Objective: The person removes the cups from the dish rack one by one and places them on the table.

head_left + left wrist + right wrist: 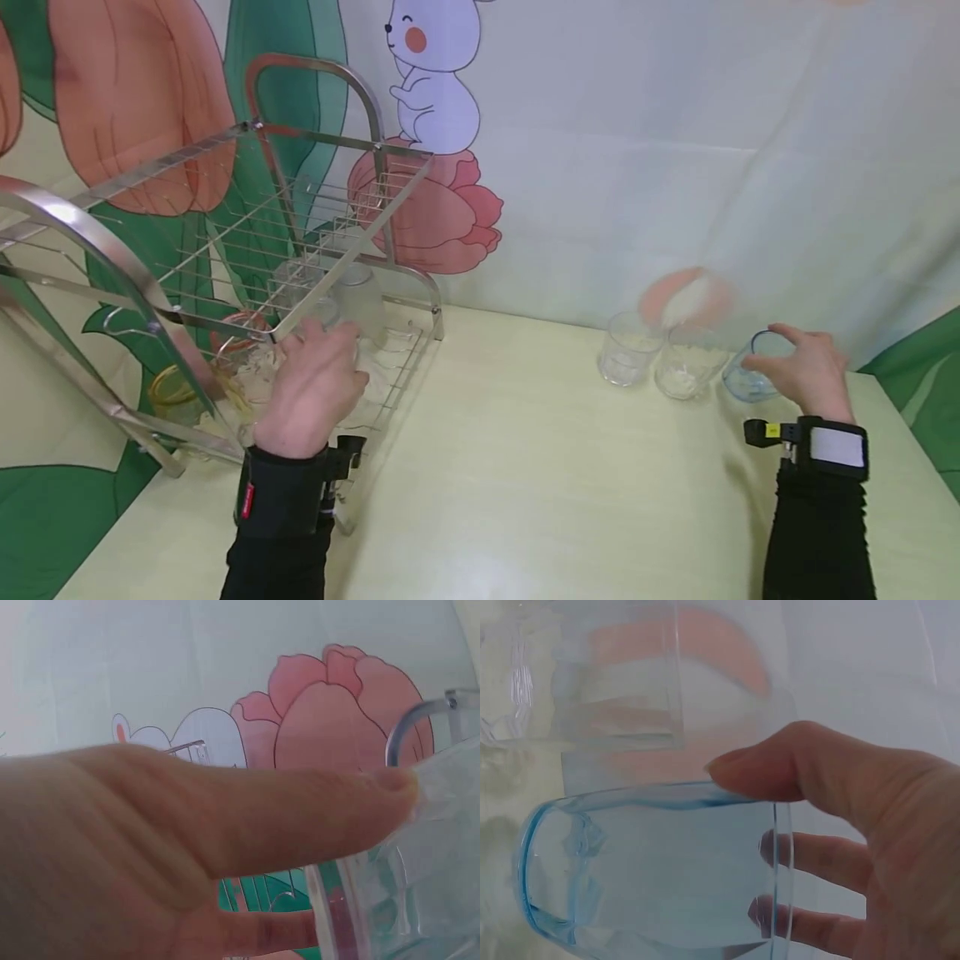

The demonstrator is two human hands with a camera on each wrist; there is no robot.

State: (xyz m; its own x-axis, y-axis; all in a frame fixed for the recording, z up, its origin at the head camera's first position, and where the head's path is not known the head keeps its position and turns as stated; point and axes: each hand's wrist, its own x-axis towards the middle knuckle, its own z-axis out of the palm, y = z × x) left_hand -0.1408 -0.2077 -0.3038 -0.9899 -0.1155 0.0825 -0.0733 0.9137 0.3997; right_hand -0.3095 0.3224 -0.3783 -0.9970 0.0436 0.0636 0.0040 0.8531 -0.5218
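Found near the far edge of the pale surface (540, 467), toward its far right corner: blue-tinted transparent tumbler with a thick base (660, 862), upright. Held there by right hand (813, 371) from above, thumb against the wall at the rim, fingertips on the opposite side. Cannot confirm base resting on the surface or lifted.

Noted just beside, further left along the far edge: clear colourless tumbler (682, 371), then second clear tumbler (626, 362), both upright and free of the hands.

Noted along the left edge: two-tier silver metal wire rack (375, 225). Seen at its right side, low by the bottom tier: left hand (311, 383), gripping clear colourless vessel (427, 862) between thumb and at least one finger. Cannot tell contact with the wires; mostly concealed behind the hand in the head view.

Assessed as stiff, thin toward the rim and fairly light, with probable extra weight in the base. Cannot tell glass from hard plastic; to be treated as fragile. Likely slippery on smooth walls, more so if damp. Recommended hold: outer wall just below the rim, thumb opposed to fingers, light even pressure. To be avoided: squeezing one rim point, knocking against neighbouring tumblers or metal bars.
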